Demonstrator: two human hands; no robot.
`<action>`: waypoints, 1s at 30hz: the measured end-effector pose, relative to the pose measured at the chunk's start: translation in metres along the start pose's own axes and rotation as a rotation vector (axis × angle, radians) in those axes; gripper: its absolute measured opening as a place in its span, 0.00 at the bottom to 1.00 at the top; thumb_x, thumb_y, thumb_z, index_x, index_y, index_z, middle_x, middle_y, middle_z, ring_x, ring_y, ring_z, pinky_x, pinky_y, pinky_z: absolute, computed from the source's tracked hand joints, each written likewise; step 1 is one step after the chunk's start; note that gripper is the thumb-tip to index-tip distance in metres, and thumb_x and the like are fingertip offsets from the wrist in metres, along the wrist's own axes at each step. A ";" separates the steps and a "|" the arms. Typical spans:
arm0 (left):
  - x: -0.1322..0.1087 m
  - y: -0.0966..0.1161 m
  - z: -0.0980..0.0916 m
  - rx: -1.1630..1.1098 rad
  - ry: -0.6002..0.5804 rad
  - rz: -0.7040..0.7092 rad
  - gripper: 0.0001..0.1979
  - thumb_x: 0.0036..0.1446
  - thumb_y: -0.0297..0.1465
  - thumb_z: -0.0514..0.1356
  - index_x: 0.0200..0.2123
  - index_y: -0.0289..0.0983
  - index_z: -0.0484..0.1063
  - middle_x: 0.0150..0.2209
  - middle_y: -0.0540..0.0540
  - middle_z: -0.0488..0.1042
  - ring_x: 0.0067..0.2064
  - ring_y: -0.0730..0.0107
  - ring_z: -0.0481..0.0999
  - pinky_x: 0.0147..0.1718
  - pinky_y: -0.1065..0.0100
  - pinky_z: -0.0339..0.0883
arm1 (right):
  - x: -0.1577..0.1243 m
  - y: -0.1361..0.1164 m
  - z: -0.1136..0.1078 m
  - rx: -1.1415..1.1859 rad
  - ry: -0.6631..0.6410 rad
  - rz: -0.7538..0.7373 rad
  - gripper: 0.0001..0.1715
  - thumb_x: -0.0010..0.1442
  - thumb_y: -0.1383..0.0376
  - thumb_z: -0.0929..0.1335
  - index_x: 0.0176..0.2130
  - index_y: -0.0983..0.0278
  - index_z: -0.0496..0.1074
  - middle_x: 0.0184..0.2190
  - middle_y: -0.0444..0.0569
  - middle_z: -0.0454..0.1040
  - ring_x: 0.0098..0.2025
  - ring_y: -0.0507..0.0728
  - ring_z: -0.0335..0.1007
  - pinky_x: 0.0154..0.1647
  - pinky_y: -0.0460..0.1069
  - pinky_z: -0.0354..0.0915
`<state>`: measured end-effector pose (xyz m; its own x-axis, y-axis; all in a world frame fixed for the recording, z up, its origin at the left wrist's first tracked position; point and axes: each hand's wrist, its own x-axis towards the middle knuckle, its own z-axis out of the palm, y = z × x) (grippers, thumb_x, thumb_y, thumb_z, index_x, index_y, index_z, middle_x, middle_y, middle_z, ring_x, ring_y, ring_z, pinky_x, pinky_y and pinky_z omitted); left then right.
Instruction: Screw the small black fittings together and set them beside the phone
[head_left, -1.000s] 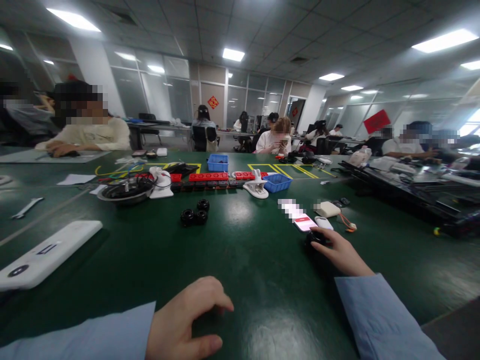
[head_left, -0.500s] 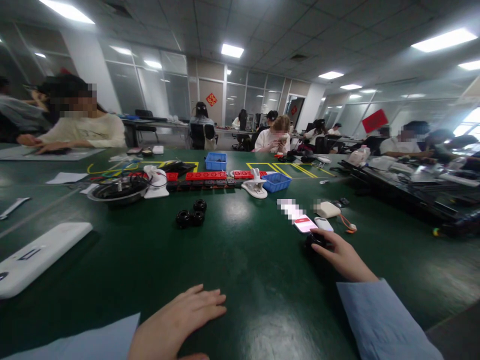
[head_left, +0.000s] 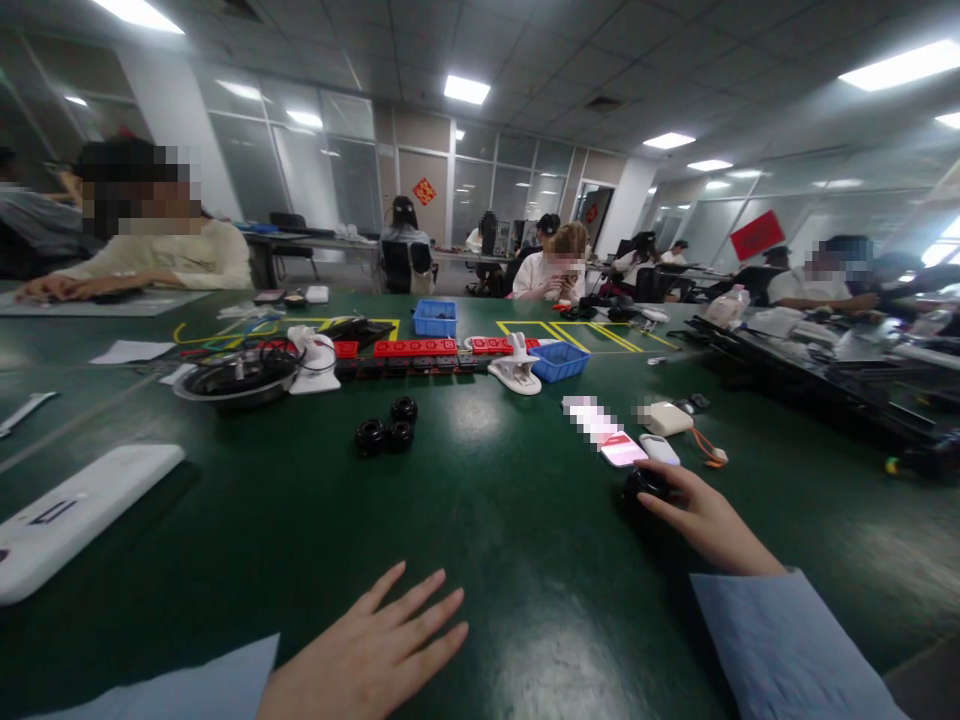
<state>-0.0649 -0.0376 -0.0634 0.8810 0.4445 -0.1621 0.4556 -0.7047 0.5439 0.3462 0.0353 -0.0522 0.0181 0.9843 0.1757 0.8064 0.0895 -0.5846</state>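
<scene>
Your right hand (head_left: pixel 701 505) gripped the black roller (head_left: pixel 637 486) with thumb and fingers, right of the frame's centre; it seemed stiff, fairly light, perhaps slippery, best held by its sides. Your left hand (head_left: pixel 371 640), lower centre-left, spread wide.

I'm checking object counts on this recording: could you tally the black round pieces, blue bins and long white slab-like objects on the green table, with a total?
Black round pieces: 4 (three grouped, one at the right hand)
Blue bins: 2
Long white slab-like object: 1
Total: 7
</scene>
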 end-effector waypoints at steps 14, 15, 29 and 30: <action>-0.005 0.019 0.005 0.001 0.129 -0.115 0.35 0.55 0.45 0.57 0.62 0.50 0.45 0.64 0.48 0.46 0.64 0.50 0.45 0.57 0.40 0.28 | 0.000 -0.003 0.000 0.019 -0.018 0.043 0.34 0.46 0.50 0.66 0.50 0.63 0.69 0.50 0.54 0.69 0.49 0.66 0.67 0.49 0.58 0.64; -0.005 0.020 0.004 0.007 0.124 -0.114 0.36 0.55 0.45 0.57 0.63 0.50 0.45 0.64 0.48 0.46 0.64 0.49 0.45 0.57 0.40 0.29 | 0.000 -0.002 0.000 0.023 -0.015 0.042 0.34 0.45 0.50 0.66 0.50 0.64 0.69 0.51 0.54 0.69 0.50 0.66 0.67 0.49 0.58 0.64; 0.113 0.056 0.000 0.003 0.556 -0.076 0.16 0.52 0.35 0.60 0.46 0.40 0.71 0.48 0.47 0.69 0.50 0.64 0.66 0.51 0.62 0.58 | 0.001 0.010 0.001 0.105 0.000 -0.020 0.32 0.46 0.53 0.68 0.50 0.63 0.70 0.49 0.53 0.71 0.47 0.66 0.69 0.46 0.57 0.67; 0.132 0.060 0.000 0.017 0.584 -0.111 0.18 0.52 0.37 0.60 0.47 0.41 0.70 0.48 0.48 0.69 0.50 0.65 0.65 0.52 0.64 0.57 | 0.001 0.009 0.001 0.108 0.007 -0.025 0.32 0.46 0.53 0.68 0.49 0.63 0.70 0.49 0.53 0.71 0.47 0.66 0.69 0.47 0.57 0.66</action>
<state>0.0790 -0.0210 -0.0522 0.6147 0.7429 0.2651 0.5471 -0.6437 0.5352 0.3533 0.0372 -0.0584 0.0032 0.9806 0.1960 0.7381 0.1299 -0.6620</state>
